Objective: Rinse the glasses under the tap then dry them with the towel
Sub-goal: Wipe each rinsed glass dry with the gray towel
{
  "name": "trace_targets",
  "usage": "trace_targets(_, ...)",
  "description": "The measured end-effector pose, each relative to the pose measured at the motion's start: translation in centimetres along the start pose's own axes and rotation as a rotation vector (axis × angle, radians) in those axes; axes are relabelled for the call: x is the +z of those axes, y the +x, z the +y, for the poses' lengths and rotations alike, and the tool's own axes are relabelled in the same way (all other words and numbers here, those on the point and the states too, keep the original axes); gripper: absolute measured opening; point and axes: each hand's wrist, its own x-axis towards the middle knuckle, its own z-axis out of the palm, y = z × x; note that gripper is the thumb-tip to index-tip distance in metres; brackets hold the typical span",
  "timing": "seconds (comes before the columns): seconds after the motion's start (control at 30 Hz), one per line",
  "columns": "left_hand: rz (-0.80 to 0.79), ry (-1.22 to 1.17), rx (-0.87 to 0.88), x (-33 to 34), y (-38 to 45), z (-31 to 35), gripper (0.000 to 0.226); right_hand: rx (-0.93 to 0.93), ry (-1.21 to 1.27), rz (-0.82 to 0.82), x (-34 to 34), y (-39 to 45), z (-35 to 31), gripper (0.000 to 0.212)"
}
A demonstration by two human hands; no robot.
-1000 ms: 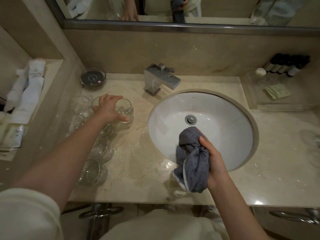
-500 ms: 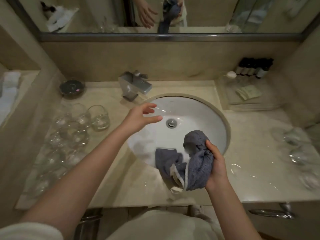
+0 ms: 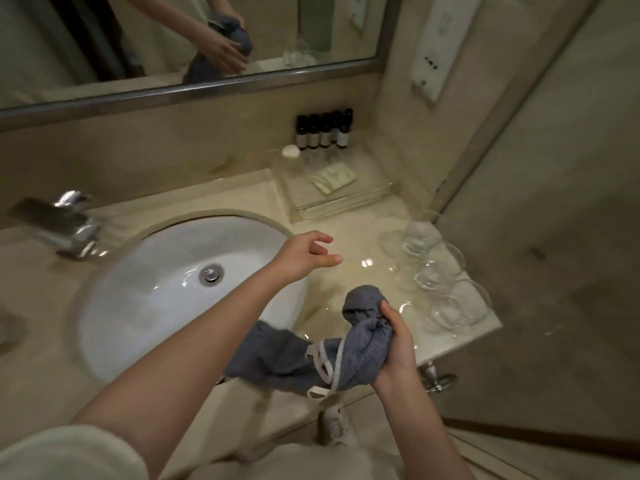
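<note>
While the glasses (image 3: 440, 271) stand clustered on the right end of the counter (image 3: 363, 237), close to its corner edge and beside the wall, the left hand (image 3: 304, 256) hovers above the sink's (image 3: 138, 289) right rim, fingers loosely spread and holding nothing, well short of them. Right hand (image 3: 398, 344): fingers curled tight around the bunched grey towel (image 3: 360, 337), whose loose end trails across the counter's front edge toward the basin. Step in hand, by judgement: fetching a glass, with the towel kept ready for drying. Whether these glasses are already rinsed cannot be told. Next move calls for reaching the left hand rightward over bare wet counter to the nearest glass, closing round one without knocking its neighbours, which stand touching or nearly so. Open room lies between basin and glasses. Constraints: the wall behind, the tray (image 3: 332, 199) with small bottles (image 3: 323, 131) farther back, and the drop at the counter edge. The tap (image 3: 59, 223) sits far left, blurred.
</note>
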Motion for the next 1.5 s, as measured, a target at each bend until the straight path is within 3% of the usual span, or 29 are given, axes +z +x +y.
trace_targets(0.13, -0.050, 0.068, 0.060, 3.6, 4.7, 2.7, 0.062, 0.023, -0.003, 0.009, -0.6, 0.5, -2.0, 0.035)
trace_targets(0.27, -0.169, 0.145, 0.117, 6.7, 9.9, 5.6, 0.084, 0.034, -0.014, 0.051, -1.6, 1.3, -4.0, 0.058)
trace_targets(0.5, -0.353, 0.353, 0.169, 8.8, 14.6, 8.5, 0.107, 0.052, -0.030, 0.106, -2.8, 2.5, -5.5, 0.064)
trace_targets(0.73, -0.327, 0.535, 0.210, 10.6, 16.0, 10.0, 0.098, 0.036, -0.047, 0.053, -3.2, 3.1, -5.8, 0.054)
trace_targets(0.97, -0.267, 0.566, 0.268, 10.5, 15.7, 9.5, 0.096, 0.040, -0.043, 0.063, -3.6, 3.1, -5.6, 0.050)
trace_targets(1.1, -0.144, 0.398, 0.215, 8.9, 13.4, 6.9, 0.093, 0.003, -0.082, 0.064, -2.8, 3.0, -5.6, 0.054)
trace_targets(1.3, 0.120, -0.174, 0.047, 3.1, 6.0, 4.0, 0.069, -0.109, -0.115, -0.007, -0.2, 3.2, -4.8, 0.069)
trace_targets(1.5, 0.273, -0.711, -0.029, -1.0, -1.7, 1.1, 0.078, -0.342, -0.244, -0.044, 4.2, 1.0, -3.9, 0.049)
